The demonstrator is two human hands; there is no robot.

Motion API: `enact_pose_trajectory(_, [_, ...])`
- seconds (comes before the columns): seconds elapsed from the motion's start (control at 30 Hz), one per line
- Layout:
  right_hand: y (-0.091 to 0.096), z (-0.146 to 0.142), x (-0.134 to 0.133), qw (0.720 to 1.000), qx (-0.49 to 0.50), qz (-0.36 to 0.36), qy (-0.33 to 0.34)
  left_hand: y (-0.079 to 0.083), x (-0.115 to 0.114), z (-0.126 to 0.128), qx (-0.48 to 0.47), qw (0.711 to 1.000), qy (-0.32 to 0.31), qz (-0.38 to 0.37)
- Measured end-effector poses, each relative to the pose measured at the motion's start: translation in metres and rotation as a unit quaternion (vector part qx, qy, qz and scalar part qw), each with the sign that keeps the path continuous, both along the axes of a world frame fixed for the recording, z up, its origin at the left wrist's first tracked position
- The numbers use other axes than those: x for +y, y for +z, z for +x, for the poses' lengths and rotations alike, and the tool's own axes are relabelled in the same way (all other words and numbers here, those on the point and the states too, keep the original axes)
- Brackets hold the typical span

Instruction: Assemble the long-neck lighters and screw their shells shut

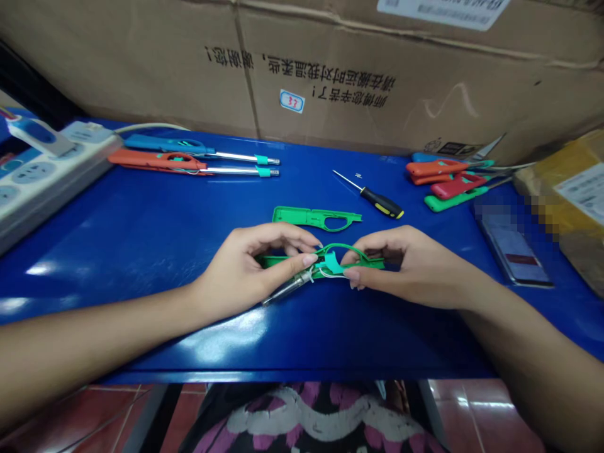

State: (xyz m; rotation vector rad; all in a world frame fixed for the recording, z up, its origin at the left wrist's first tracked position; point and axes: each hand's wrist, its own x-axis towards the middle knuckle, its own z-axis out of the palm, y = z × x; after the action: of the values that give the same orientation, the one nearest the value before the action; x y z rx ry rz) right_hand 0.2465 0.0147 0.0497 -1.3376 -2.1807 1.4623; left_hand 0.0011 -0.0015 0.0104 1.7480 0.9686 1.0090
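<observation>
Both hands work on the green half-shell of a long-necked lighter point(372, 260) just above the blue table. My left hand point(262, 258) is closed round its wider end, thumb pressing the inner parts. With thumb and fingers, my right hand point(401, 264) grips the shell around its trigger loop. A turquoise trigger piece point(333, 263) lies inside the shell between the hands. A clear tube-like part point(286, 289) with a white wire hangs below the left thumb. Behind the hands, the matching green half-shell point(302, 217) lies with its hollow side showing.
A black-and-yellow screwdriver point(382, 202) lies behind my right hand. Orange and blue lighters point(160, 162) lie at left by a white power strip point(42, 173). Several coloured lighters point(455, 187) and a phone point(514, 245) are at right. A large cardboard box point(189, 94) stands behind.
</observation>
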Motion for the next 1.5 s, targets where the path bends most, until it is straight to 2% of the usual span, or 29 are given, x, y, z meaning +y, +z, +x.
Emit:
enact_pose_trajectory(0.23, [-0.008, -0.009, -0.001, 0.991, 0.06, -0.1, -0.062, -0.003, 0.003, 0.001, -0.014, 0.994, -0.02, -0.109])
enact_pose_trajectory(0.37, [-0.011, -0.01, 0.001, 0.982, 0.083, -0.154, -0.077, -0.002, 0.005, 0.002, -0.005, 0.991, -0.04, -0.13])
enact_pose_trajectory(0.43, [-0.012, -0.008, 0.003, 0.977, 0.09, -0.173, -0.088, -0.001, 0.005, 0.001, 0.014, 0.993, -0.052, -0.101])
enact_pose_trajectory(0.53, [-0.014, -0.005, 0.007, 0.97, 0.1, -0.194, -0.109, -0.003, 0.006, -0.004, 0.064, 0.995, -0.078, -0.013])
enact_pose_trajectory(0.63, [-0.016, -0.002, 0.01, 0.967, 0.103, -0.199, -0.119, -0.007, 0.011, -0.01, 0.121, 0.986, -0.085, 0.075])
enact_pose_trajectory(0.7, [-0.017, -0.002, 0.011, 0.97, 0.091, -0.191, -0.116, -0.01, 0.015, -0.012, 0.14, 0.981, -0.088, 0.102])
enact_pose_trajectory(0.93, [-0.016, -0.004, 0.01, 0.981, 0.047, -0.159, -0.104, -0.011, 0.02, -0.012, 0.139, 0.969, -0.13, 0.159])
enact_pose_trajectory(1.17, [-0.016, -0.001, 0.01, 0.984, 0.035, -0.152, -0.088, -0.009, 0.021, -0.013, 0.199, 0.96, -0.124, 0.15])
enact_pose_trajectory(1.23, [-0.016, -0.001, 0.01, 0.984, 0.03, -0.15, -0.091, -0.008, 0.019, -0.011, 0.24, 0.951, -0.121, 0.154])
enact_pose_trajectory(1.37, [-0.017, -0.002, 0.009, 0.985, 0.031, -0.144, -0.086, -0.007, 0.013, -0.008, 0.343, 0.914, -0.128, 0.175])
enact_pose_trajectory(1.5, [-0.016, -0.001, 0.009, 0.988, 0.03, -0.132, -0.074, -0.006, 0.011, -0.009, 0.359, 0.902, -0.13, 0.202])
